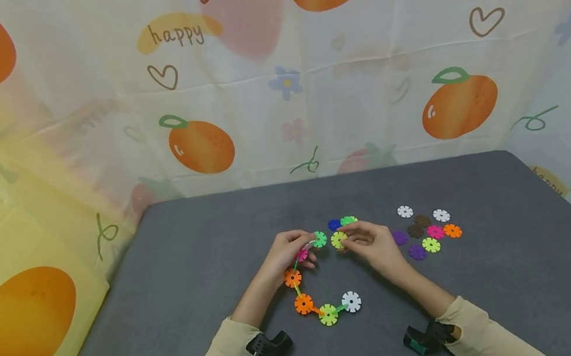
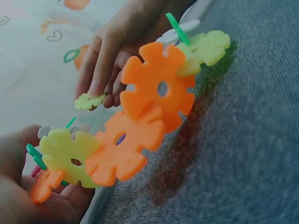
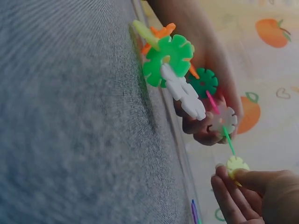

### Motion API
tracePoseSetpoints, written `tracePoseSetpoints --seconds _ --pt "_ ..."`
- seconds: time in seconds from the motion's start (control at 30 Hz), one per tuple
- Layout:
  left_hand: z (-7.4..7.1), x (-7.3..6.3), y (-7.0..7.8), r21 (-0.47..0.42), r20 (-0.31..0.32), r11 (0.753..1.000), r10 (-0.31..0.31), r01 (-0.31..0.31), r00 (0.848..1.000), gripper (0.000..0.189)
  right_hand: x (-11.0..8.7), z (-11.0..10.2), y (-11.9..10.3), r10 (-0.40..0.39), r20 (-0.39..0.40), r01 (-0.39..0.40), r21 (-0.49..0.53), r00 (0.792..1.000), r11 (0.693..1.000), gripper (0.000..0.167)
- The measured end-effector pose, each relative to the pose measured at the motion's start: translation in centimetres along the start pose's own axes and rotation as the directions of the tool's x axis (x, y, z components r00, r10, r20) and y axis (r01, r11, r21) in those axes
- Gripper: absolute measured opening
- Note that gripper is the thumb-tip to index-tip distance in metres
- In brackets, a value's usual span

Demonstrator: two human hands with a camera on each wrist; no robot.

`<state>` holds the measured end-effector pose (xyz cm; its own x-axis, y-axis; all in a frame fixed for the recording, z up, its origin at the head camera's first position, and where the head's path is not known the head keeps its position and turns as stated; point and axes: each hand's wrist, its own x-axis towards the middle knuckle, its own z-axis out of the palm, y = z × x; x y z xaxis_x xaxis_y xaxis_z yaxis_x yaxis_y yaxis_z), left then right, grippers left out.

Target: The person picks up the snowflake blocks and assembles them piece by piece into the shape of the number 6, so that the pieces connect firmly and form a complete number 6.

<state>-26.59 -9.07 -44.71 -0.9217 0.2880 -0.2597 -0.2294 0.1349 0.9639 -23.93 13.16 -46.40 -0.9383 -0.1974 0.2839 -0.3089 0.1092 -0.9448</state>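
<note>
A chain of notched flower-shaped plastic discs curves over the grey table. It runs from a white disc (image 1: 351,301) through a yellow-green disc (image 1: 328,314) and orange discs (image 1: 303,304) to a green disc (image 1: 319,239) at its far end. My left hand (image 1: 287,251) grips the chain near that end, around a whitish disc (image 3: 223,120) and a pink disc (image 1: 302,255). Between thumb and fingertips, my right hand (image 1: 372,244) pinches a loose yellow-green disc (image 1: 339,240). In the head view a small gap separates it from the green disc.
Right of my right hand lie loose discs: white (image 1: 441,215), brown (image 1: 415,230), purple (image 1: 417,252), pink (image 1: 435,232), orange (image 1: 452,231). A blue disc (image 1: 334,224) and a green one (image 1: 348,220) lie behind that hand. Printed fabric (image 1: 257,116) hangs behind the table (image 1: 192,241).
</note>
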Motion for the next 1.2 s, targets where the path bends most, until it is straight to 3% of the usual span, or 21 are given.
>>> tracePoseSetpoints --seconds 0.23,0.5,0.8,1.2 --pt "0.2 -0.1 0.3 -0.004 0.009 1.000 0.000 0.000 1.000 0.033 -0.1 0.1 0.0 -0.069 -0.053 0.068 -0.010 0.996 0.998 0.021" --pt "0.6 -0.2 0.4 0.009 0.011 1.000 0.013 -0.013 1.000 0.030 -0.3 0.2 -0.4 -0.066 -0.071 0.060 -0.095 0.995 0.994 0.008" --pt "0.9 -0.3 0.4 0.032 0.020 0.999 0.027 -0.028 0.999 0.032 -0.4 0.5 -0.5 -0.083 -0.039 0.078 -0.103 0.996 0.992 0.007" --pt "1.0 -0.4 0.3 0.023 0.017 1.000 -0.007 0.007 1.000 0.033 -0.3 0.6 -0.4 -0.110 -0.030 0.107 -0.099 0.993 0.989 0.006"
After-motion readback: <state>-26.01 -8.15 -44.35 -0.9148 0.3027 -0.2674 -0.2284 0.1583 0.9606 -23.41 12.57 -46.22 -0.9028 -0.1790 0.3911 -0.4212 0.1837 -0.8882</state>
